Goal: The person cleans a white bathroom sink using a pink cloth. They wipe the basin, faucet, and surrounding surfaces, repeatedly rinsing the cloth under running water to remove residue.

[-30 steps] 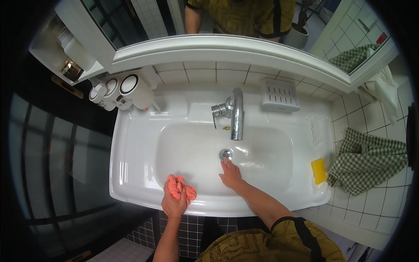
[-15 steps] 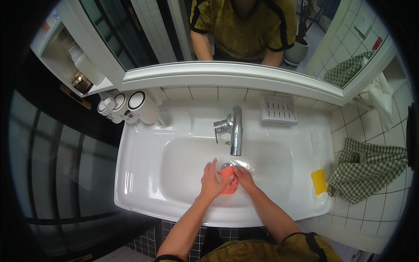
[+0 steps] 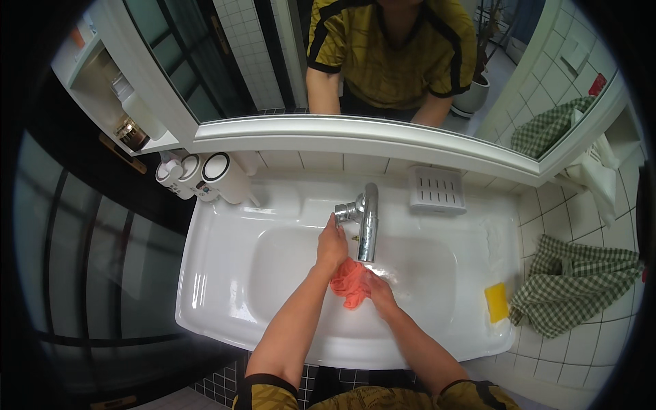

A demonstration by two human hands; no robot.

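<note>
I see the cloth (image 3: pixel 350 283) bunched in the sink (image 3: pixel 225 273) under the tap (image 3: pixel 367 222), my right hand (image 3: pixel 379 290) closed on it. My left hand (image 3: pixel 333 246) has let go and risen to the tap handle, fingers curled against it.

Even, bright light falls on the white sink (image 3: pixel 225 273), seemingly from overhead, with soft glare on the chrome tap (image 3: pixel 367 222) and only faint shadows under the forearms. The fisheye bends the mirror (image 3: pixel 273 61) edge, and a black, slightly soft vignette rings the picture.
</note>
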